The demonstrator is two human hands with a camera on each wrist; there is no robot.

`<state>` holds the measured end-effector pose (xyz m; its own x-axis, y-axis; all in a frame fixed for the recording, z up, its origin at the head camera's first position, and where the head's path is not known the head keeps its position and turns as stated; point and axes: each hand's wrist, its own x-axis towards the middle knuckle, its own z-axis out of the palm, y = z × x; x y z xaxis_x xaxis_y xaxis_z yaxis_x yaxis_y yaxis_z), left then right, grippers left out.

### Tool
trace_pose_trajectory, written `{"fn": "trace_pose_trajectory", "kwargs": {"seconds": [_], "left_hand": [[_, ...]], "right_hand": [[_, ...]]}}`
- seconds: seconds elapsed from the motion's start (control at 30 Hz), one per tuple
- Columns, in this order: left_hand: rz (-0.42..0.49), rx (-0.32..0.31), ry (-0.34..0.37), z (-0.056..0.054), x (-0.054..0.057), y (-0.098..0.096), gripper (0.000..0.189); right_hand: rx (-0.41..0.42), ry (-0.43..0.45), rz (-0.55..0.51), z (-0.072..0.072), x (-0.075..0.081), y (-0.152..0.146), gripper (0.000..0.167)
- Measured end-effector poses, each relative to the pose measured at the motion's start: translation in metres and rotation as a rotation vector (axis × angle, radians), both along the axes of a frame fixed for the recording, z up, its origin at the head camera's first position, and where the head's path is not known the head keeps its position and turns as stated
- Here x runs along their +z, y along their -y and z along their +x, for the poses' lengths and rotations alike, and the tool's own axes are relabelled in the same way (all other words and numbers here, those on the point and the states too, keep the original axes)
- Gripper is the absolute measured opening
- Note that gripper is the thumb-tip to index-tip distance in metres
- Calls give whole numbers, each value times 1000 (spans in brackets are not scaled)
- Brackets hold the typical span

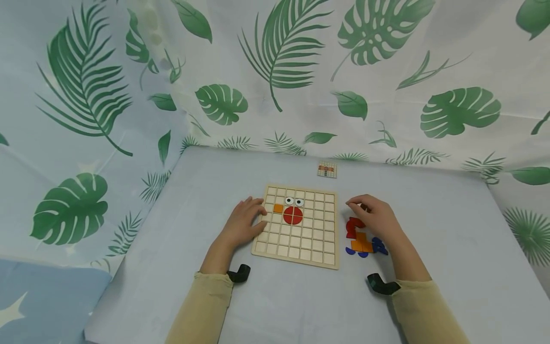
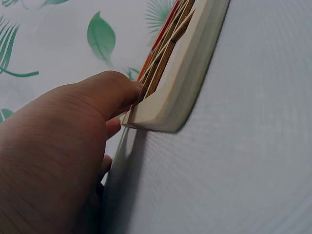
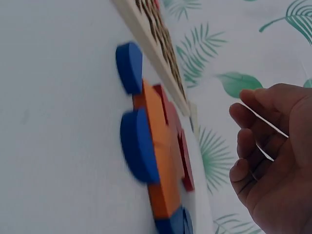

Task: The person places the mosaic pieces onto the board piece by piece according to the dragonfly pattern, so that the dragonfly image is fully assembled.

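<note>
My head view shows the left hand point(image 1: 246, 222), fingers relaxed, at the left edge of the square wooden board point(image 1: 318, 234), and colored pieces point(image 1: 362, 242) beyond its right edge. Only my left wrist view reveals the smooth, rounded corner point(image 2: 161, 113) beside the thumb point(image 2: 109, 90). My right wrist view adds the pieces' thick, curved sides, the right hand point(image 3: 287, 165) raised nearby, fingers loosely bent.

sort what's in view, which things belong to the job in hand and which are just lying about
In the job:
grid board
red disc pieces
orange square
two eye tiles
loose coloured pieces
probably the small picture card

Surroundings only:
leaf-print backdrop
star-print cloth
</note>
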<state>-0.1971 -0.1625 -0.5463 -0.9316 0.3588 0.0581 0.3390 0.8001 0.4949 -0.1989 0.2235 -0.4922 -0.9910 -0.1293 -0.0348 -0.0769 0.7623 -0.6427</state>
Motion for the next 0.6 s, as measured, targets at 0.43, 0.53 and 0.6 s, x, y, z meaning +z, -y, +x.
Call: {"fn": "trace_pose_trajectory", "kwargs": {"seconds": [0.43,0.53,0.6], "left_hand": [[3,-5,2,0,1,-1,20],[4,-7,-4,0,0,0,20],[5,-7,-7,0,0,0,20]], "right_hand": [[-3,44,86,14,-15,-38,31],[-2,49,88,18,-16,-43,31],[-2,47,89,19,-17,-46,31]]}}
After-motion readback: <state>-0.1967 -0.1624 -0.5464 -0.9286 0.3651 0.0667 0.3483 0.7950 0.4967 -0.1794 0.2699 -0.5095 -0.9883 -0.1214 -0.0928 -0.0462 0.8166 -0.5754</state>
